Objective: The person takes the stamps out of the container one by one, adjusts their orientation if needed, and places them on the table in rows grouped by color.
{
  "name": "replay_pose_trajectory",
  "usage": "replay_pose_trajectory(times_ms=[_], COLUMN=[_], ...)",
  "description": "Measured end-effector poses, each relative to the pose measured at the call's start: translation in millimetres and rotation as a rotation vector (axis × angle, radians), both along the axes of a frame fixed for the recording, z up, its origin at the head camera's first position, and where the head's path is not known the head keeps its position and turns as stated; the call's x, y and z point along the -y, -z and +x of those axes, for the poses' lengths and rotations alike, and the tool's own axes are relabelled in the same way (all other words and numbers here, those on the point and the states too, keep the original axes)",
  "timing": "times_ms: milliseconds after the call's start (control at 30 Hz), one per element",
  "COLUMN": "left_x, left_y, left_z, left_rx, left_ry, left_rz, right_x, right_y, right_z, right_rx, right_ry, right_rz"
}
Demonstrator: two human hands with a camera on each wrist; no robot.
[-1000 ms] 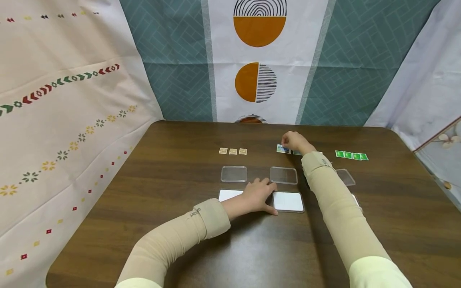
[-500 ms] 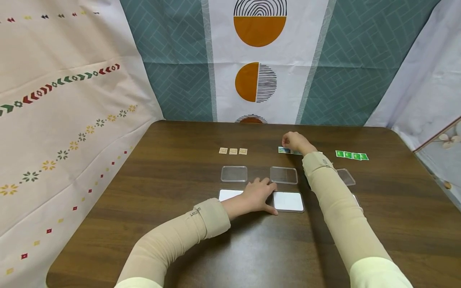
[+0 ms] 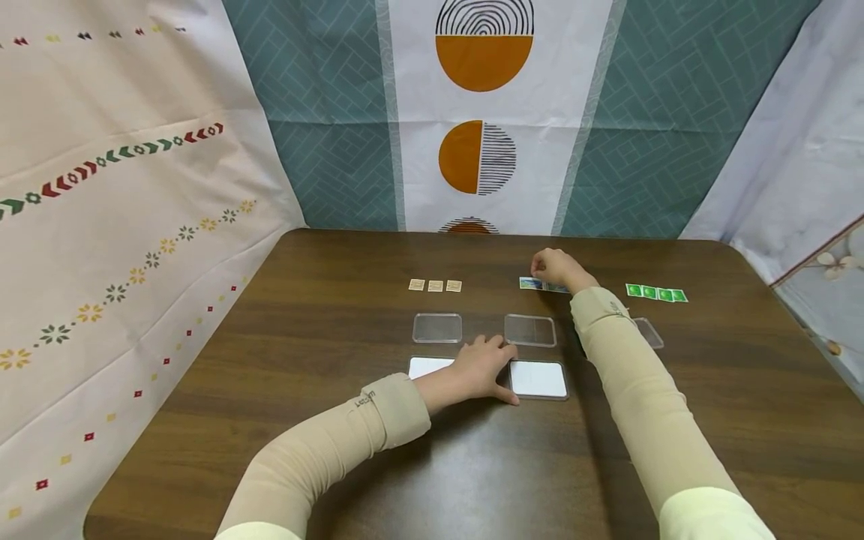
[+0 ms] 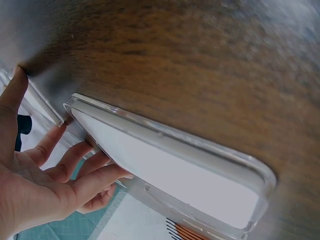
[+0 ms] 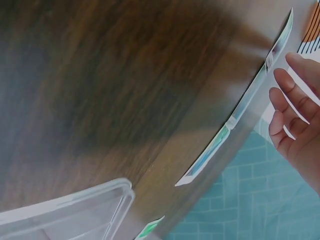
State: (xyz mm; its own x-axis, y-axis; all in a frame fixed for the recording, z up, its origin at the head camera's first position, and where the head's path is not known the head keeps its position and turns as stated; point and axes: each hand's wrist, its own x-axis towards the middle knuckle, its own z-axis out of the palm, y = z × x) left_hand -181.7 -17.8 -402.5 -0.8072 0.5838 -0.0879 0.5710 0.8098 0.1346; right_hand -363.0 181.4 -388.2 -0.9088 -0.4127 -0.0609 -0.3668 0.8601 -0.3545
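In the head view, my right hand (image 3: 559,270) is over the left end of a row of blue and green stamps (image 3: 530,283) at the back of the table. In the right wrist view its fingers are loosely bent, with fingertips (image 5: 281,75) close beside a blue stamp (image 5: 245,102) and nothing seen between them. My left hand (image 3: 481,369) spreads its fingers between two clear cases with white inserts. Its thumb lies at the left edge of the right case (image 3: 538,379); the wrist covers part of the left case (image 3: 429,366), seen close up in the left wrist view.
Two clear lids (image 3: 437,328) (image 3: 530,330) lie behind the cases. Another clear lid (image 3: 649,333) is partly hidden by the right sleeve. Three tan stamps (image 3: 435,286) stand in a row at back left, and several green stamps (image 3: 656,292) at back right.
The leftmost blue stamp was slightly tilted and has been straightened, shifting a little right toward its neighbour. My right fingers have eased off it. The left hand has stayed put.
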Motion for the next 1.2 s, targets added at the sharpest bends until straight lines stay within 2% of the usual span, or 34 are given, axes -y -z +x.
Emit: replay_pose_trajectory(times_ms=[667,1200], left_x=[-1.9,-2.4], left_y=[2.7,-0.2], left_z=[-1.9,-2.9], left_rx=[-0.006,-0.005], left_ry=[0.007,0.016], left_rz=[-0.022,-0.044], right_x=[-21,-29], right_y=[-5.9,-16.2], right_z=[10.9,23.4], right_rx=[0.014,0.010], right_ry=[-0.027,-0.033], right_rz=[-0.132,-0.136])
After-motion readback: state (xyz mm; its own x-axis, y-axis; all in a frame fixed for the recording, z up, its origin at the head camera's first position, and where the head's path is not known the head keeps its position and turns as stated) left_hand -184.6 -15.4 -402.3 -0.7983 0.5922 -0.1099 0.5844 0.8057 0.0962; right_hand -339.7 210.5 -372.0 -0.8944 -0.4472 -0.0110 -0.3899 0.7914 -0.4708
